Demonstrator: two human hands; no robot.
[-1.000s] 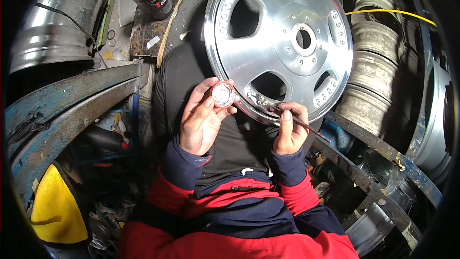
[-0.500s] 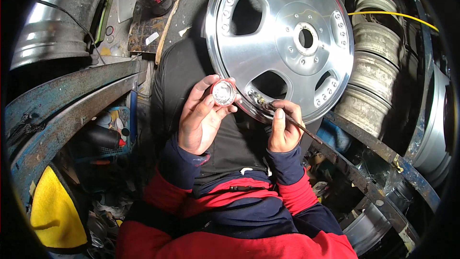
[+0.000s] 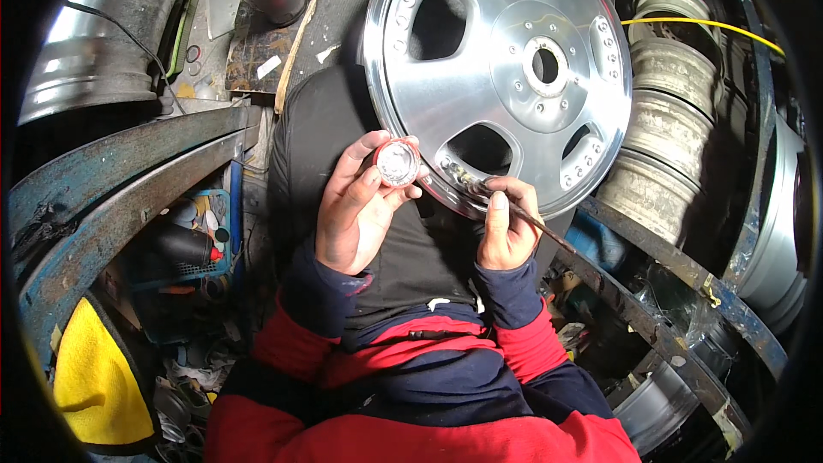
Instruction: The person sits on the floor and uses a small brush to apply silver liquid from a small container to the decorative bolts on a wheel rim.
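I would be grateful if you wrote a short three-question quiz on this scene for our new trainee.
1. Multiple choice: which hand holds the small red-rimmed container? (a) right (b) left (c) both
2. True or false: a solid cap closes the centre hole of the silver wheel.
3. Short answer: what does the right hand hold?

Key:
1. b: the left hand holds it by the sides, its whitish contents facing the camera.
2. False: the hole is open and looks dark inside.
3. A thin, dark, stick-like tool, near the wheel's lower edge.
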